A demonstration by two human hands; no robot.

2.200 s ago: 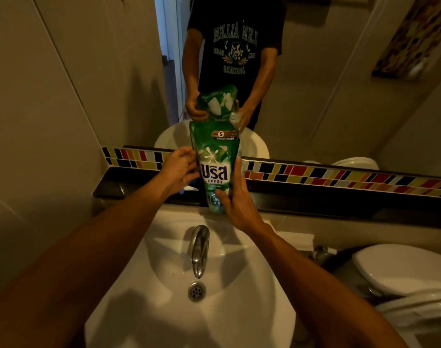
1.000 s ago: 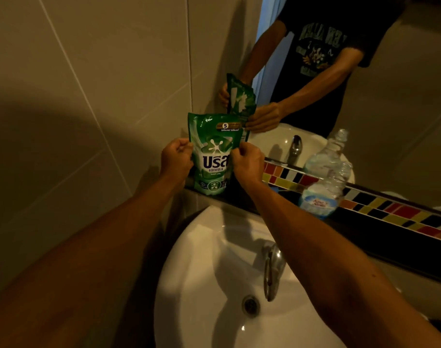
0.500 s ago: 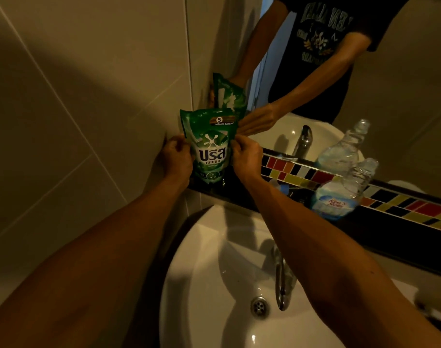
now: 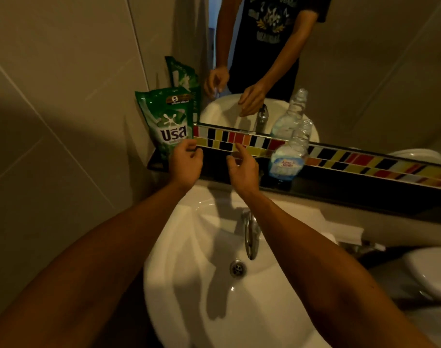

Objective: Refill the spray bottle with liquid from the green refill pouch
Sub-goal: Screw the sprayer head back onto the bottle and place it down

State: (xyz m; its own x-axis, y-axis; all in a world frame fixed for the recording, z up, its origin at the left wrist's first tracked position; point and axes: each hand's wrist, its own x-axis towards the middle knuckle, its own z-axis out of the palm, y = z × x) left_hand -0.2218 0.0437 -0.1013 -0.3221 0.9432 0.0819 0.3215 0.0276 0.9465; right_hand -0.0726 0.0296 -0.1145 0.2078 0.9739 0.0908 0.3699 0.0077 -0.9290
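The green refill pouch (image 4: 167,119) stands upright at the left end of the dark ledge (image 4: 340,187), leaning into the wall corner. A clear plastic bottle (image 4: 288,156) with a blue-and-white label and no cap stands on the ledge to the right, by the mirror. My left hand (image 4: 186,164) hovers just in front of the pouch's lower right corner, fingers loosely curled, holding nothing. My right hand (image 4: 242,169) is open between pouch and bottle, fingers spread, touching neither.
A white basin (image 4: 194,285) with a chrome tap (image 4: 249,234) and drain (image 4: 237,268) lies below my arms. A coloured tile strip (image 4: 239,140) runs under the mirror. A white toilet lid (image 4: 430,275) sits at the right. Tiled wall closes the left side.
Both hands carried the pouch left to the ledge corner, set it down and let go. They have now drawn back from it, and the right hand has opened toward the bottle.
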